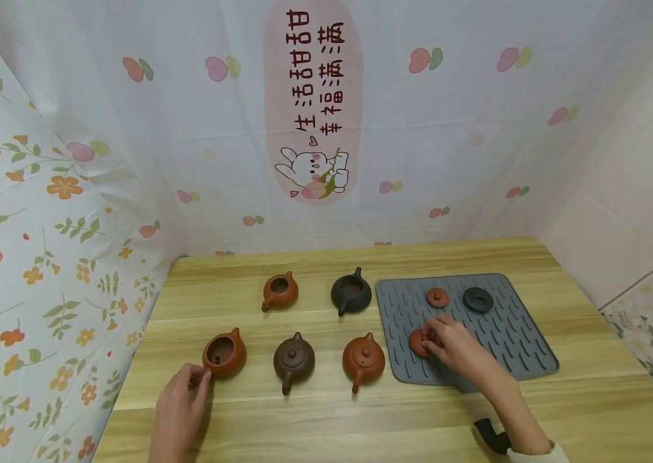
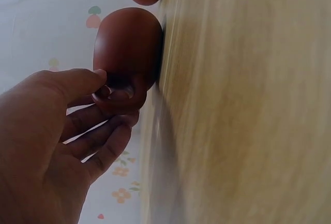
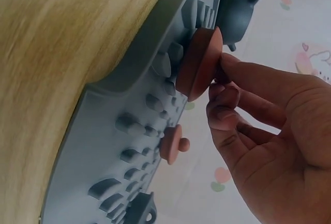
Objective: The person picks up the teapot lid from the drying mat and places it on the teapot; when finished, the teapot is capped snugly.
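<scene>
At the left of the table stands a lidless red-brown clay teapot, its inside showing dark. My left hand pinches its handle between thumb and fingers. Over on the grey ridged mat, my right hand pinches the knob of a red-brown teapot lid. That lid is at the mat's surface, slightly tilted; whether it touches the ridges I cannot tell. A smaller red-brown lid and a black lid lie farther back on the mat.
Between my hands stand a lidded dark brown teapot and a lidded red-brown teapot. Behind them are a small open red-brown teapot and an open black teapot. A black curved object lies near my right forearm.
</scene>
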Motion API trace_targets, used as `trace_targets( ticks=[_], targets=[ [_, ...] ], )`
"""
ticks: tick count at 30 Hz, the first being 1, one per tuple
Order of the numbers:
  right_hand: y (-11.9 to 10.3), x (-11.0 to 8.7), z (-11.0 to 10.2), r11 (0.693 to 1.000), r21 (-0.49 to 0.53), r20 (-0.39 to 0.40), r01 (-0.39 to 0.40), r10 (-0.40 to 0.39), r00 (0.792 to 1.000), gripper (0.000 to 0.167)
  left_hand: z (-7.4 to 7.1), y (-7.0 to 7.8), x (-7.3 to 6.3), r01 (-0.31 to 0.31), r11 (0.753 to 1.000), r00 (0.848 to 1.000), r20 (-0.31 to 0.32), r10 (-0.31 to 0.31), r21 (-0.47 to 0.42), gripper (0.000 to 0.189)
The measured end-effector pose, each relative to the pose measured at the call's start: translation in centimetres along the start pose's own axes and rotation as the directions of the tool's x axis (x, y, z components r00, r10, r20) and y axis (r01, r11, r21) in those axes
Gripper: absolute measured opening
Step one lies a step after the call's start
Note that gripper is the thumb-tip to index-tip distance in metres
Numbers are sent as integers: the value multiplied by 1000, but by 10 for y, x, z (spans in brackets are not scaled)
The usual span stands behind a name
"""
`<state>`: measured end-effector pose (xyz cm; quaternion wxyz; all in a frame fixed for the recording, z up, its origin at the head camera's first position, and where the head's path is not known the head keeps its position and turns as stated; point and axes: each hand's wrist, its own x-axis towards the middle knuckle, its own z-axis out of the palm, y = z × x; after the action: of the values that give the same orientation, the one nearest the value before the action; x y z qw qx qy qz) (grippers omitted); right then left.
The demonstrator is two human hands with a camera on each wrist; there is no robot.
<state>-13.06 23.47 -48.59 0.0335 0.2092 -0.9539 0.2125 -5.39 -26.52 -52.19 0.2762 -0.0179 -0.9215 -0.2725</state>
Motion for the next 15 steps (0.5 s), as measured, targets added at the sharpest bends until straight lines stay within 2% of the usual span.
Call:
trace_targets(
  ticks=[9,15],
  targets=[
    [-1,0,2,1000,-7,-13,0,-1,1000,16,-2,1,0,21,1000,1000,15,-21,16,22],
    [-1,0,1,1000,-20,-30,16,-17,999,16,0,0,0,-6,1000,1000,7,6,1,23]
  ],
)
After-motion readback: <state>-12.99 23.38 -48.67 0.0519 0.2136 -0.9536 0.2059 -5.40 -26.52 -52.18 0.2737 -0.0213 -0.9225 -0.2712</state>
